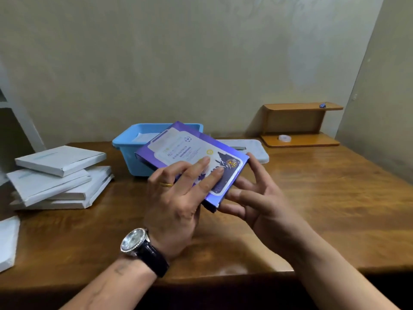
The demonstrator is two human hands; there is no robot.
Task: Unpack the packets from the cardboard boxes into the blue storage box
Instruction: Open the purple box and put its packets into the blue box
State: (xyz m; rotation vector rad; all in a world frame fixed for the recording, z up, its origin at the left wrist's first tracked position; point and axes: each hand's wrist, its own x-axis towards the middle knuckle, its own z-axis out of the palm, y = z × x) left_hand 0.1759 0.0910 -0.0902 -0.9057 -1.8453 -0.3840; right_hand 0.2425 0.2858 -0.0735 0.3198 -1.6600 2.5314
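Your left hand [176, 198] is holding the purple cardboard box [178, 144], fingers lying flat across its printed top and thumb hidden beneath, while your right hand [257, 198] is touching the box's near end with spread, relaxed fingers. The box is hanging tilted between both hands, with the blue storage box [125, 140] just beyond your left fingertips. It is probably feeling light, thin-walled, crushable and glossy enough to be slipping, so you are safest gripping its edges and opening the end flap at your right fingertips.

Setting: home room. Wooden counter [335, 198] is standing against patterned wallpaper [201, 52]; small wooden shelf [292, 121] is occupying its far right corner.
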